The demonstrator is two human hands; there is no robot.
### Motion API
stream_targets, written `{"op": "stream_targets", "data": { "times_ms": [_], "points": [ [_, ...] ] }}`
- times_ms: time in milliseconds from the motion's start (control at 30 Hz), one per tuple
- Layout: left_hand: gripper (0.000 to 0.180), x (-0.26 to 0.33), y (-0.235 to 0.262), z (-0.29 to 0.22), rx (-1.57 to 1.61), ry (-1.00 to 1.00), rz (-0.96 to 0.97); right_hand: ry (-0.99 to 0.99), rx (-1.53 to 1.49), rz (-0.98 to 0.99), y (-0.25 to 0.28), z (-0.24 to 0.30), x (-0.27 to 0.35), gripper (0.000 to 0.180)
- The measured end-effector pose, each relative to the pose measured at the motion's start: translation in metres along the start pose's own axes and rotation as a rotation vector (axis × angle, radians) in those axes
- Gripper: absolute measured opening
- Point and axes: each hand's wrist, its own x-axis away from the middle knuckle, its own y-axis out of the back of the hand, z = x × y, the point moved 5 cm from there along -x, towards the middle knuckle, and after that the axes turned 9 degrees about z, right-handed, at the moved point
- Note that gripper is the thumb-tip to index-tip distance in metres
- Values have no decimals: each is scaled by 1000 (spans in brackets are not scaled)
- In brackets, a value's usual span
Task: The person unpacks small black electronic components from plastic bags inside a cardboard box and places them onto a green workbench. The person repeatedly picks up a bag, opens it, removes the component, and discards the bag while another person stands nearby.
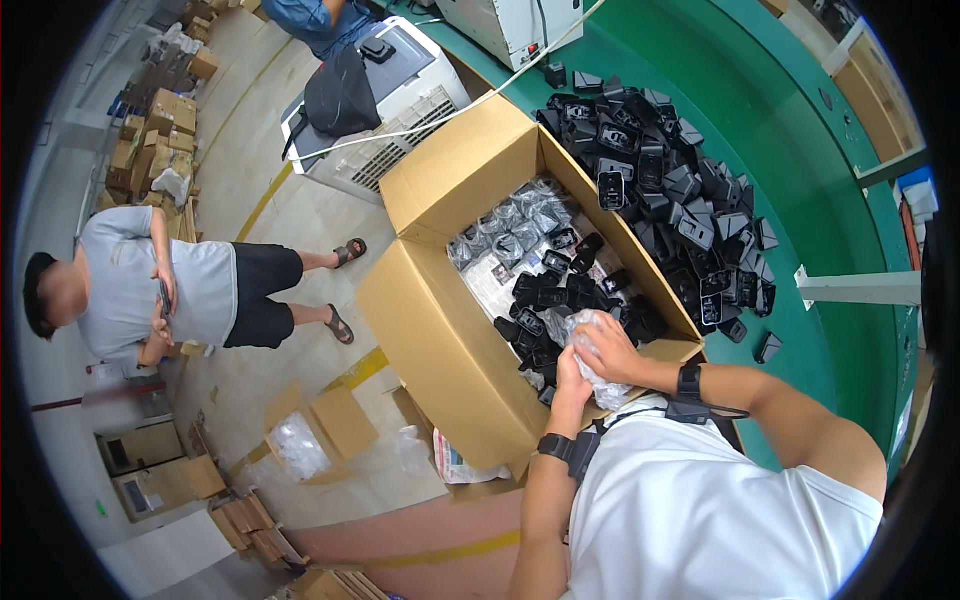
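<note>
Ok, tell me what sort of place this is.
Probably a factory or warehouse packing area: a heap of black plastic parts lies on a green work surface, a large open cardboard box holds similar parts and clear-wrapped items, and cartons are stacked in the background.

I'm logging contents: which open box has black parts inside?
The large box, by the left hand and right hand: loose black parts lie in it. The smaller open box, farther left, shows clear plastic instead.
</note>
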Motion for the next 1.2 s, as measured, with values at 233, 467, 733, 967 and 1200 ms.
{"op": "stream_targets", "data": {
  "times_ms": [233,467,733,967,1200],
  "points": [
    [39,2,-18,-1,184,-160,-34,-103,10,0,-13,-6,-7,23],
    [36,45,19,25,-610,-92,-139,-119,-223,502,-14,-21,45,28],
    [50,80,-28,16,-1116,-126,197,-244,117,801,12,-1,55,30],
    [60,79,-43,10,-1206,-261,157,-314,179,1078,10,10,38,32],
    [27,88,-63,-6,-1129,-465,292,-190,-339,1040,11,-12,65,45]
  ]
}}
